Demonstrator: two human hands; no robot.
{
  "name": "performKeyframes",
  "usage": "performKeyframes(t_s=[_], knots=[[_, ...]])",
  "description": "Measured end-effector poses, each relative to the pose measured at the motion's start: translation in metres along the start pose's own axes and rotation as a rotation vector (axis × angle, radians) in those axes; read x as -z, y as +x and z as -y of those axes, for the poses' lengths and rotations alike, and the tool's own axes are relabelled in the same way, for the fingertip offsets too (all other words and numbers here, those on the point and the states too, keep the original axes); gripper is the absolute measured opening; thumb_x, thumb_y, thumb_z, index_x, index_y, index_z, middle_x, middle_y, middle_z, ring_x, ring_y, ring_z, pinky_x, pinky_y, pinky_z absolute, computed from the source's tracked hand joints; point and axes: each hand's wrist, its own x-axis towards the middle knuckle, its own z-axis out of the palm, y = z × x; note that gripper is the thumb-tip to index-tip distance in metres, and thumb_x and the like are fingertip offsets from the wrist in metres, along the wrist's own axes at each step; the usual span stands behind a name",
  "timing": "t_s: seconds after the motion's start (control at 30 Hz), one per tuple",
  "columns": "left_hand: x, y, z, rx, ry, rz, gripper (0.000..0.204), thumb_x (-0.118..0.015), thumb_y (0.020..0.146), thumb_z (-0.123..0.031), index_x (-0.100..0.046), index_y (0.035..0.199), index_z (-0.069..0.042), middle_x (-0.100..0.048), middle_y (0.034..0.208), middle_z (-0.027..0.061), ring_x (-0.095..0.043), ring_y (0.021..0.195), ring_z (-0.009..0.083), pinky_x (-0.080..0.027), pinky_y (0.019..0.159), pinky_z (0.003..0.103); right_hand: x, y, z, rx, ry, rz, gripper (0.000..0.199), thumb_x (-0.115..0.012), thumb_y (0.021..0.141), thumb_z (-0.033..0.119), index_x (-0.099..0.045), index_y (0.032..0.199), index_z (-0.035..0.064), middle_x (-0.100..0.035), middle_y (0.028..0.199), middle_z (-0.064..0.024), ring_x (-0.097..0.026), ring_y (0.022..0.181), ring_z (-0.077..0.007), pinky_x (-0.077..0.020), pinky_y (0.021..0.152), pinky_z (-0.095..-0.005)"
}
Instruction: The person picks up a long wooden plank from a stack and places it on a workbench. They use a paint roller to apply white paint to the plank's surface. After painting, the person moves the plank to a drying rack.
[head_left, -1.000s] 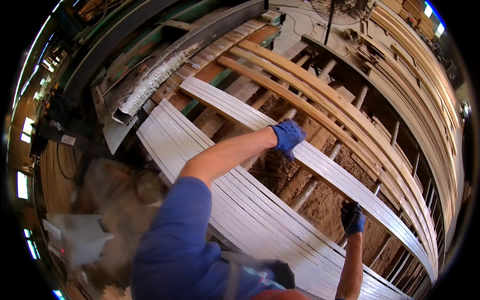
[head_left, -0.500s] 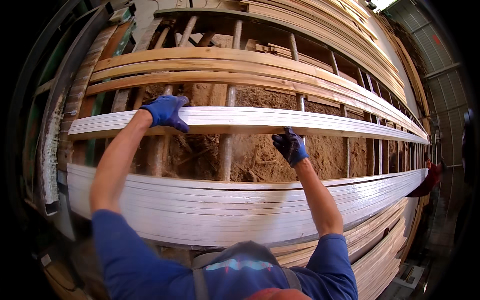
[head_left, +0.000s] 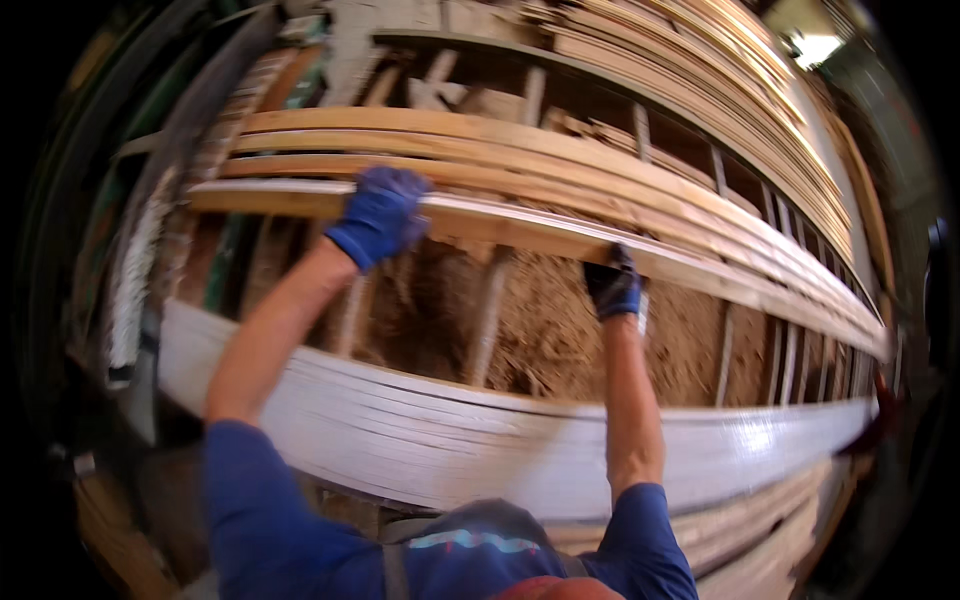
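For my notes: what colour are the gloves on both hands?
Blue, seen in the head view: left hand and right hand both grip the long plank.

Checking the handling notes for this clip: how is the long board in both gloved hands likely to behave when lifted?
The board is long and thin, so it would probably sag or whip between the left hand and right hand. Flat, so it should not roll. Its length suggests it swings awkwardly if held off-centre.

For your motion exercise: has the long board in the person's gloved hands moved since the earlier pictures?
Yes. The board has moved away from the white painted stack, across the sawdust gap, and now lies against the bare wooden boards beyond.
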Motion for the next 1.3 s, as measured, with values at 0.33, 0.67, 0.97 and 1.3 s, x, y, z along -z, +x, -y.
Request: performKeyframes(t_s=[0.33,0.67,0.97,1.3], knots=[[0.001,-0.032,-0.013,0.413,-0.855,0.362,0.032,-0.065,0.086,-0.034,-0.065,0.100,-0.004,-0.069,0.093,0.0126,-0.066,0.085,0.0223,-0.051,0.078,0.033,-0.043,0.107,0.018,0.281,-0.106,0.040,0.041,-0.072,0.082,0.020,-0.058,0.117,0.0065,-0.063,0.112,-0.0107,-0.063,0.097,-0.0278,-0.0568,0.079,-0.0393],[0.060,-0.080,-0.019,0.287,-0.824,0.636,0.036,-0.065,0.088,-0.037,-0.064,0.108,-0.007,-0.067,0.103,0.0129,-0.066,0.092,0.0255,-0.051,0.081,0.034,0.010,0.040,0.009,0.176,-0.121,0.040,0.044,-0.067,0.086,0.022,-0.054,0.124,0.0058,-0.059,0.122,-0.0119,-0.059,0.109,-0.0284,-0.0498,0.096,-0.0467],[0.073,-0.138,-0.034,0.256,-0.806,0.566,0.039,-0.066,0.086,-0.037,-0.064,0.112,-0.007,-0.066,0.107,0.0145,-0.066,0.093,0.0285,-0.051,0.082,0.036,0.060,-0.044,0.011,-0.053,-0.349,-0.009,0.029,-0.072,0.082,0.025,-0.062,0.105,0.0102,-0.069,0.099,-0.0109,-0.067,0.079,-0.0261,-0.0551,0.056,-0.0323],[0.088,-0.193,-0.025,0.448,-0.900,0.551,0.044,-0.066,0.086,-0.036,-0.063,0.113,-0.002,-0.066,0.110,0.0150,-0.065,0.098,0.0281,-0.050,0.087,0.034,0.101,-0.057,0.009,-0.158,-0.486,-0.197,0.023,-0.070,0.085,0.024,-0.061,0.101,0.0105,-0.068,0.092,-0.0105,-0.065,0.068,-0.0248,-0.0561,0.055,-0.0300]])
